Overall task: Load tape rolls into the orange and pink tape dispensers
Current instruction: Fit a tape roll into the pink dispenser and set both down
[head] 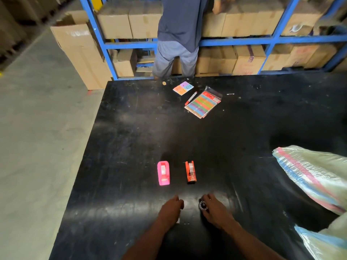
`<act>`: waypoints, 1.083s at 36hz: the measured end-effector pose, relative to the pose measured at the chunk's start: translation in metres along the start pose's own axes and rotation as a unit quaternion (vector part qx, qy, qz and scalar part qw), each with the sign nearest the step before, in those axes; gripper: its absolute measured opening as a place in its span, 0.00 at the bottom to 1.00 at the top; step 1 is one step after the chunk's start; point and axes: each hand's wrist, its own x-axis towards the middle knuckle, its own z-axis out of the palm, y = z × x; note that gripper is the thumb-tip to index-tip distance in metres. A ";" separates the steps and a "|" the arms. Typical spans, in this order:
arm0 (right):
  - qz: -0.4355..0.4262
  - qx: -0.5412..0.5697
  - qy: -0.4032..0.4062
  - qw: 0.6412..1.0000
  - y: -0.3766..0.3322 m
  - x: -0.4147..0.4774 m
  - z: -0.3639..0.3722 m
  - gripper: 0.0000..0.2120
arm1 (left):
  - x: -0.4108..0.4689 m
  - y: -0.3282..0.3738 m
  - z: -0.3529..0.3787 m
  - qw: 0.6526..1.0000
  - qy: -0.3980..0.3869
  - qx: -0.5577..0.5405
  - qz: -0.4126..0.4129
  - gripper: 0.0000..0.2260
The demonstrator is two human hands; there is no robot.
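We see the pink dispenser (163,173) and the orange dispenser (191,172) standing side by side on the black table (131,147), apart from each other, both just ahead of the hands. Each has a clear tape roll seated in it. Pink sits ahead of the left hand (171,208), orange ahead of the gap between the hands, a bit nearer the right hand (214,210).

Right hand rests low on the table, fingers curled around a small round dark-centred core (202,205) at its left edge; it looks pinched between thumb and fingers. Left hand lies knuckles-up, fingers curled loosely; we cannot tell if it holds anything. A small white scrap (178,220) shows just beside its wrist.

Far ahead of both hands: a pack of coloured strips (203,104), a red pen (190,98) touching the pack's left edge, a pastel notepad (183,88) just beyond the pen.

Right of the right hand, well apart: a woven sack (315,173) with pink and blue stripes, and another sack (323,243) nearer us.

Beyond the table's far edge a person (180,34) stands facing blue shelving (234,41) full of cardboard boxes. An open box (78,51) stands on the floor, far ahead-left of the left hand.
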 end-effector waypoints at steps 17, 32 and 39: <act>-0.004 0.009 -0.020 1.000 -0.040 0.021 0.029 0.14 | -0.046 -0.063 -0.011 0.990 -0.041 -0.012 0.135 0.30; -0.017 -0.006 -0.041 0.999 -0.056 0.030 0.028 0.13 | -0.055 -0.114 0.006 0.999 -0.029 0.006 0.032 0.24; -0.112 -0.005 -0.037 0.993 -0.108 0.058 0.030 0.11 | -0.038 -0.146 -0.040 0.984 0.020 -0.170 -0.052 0.16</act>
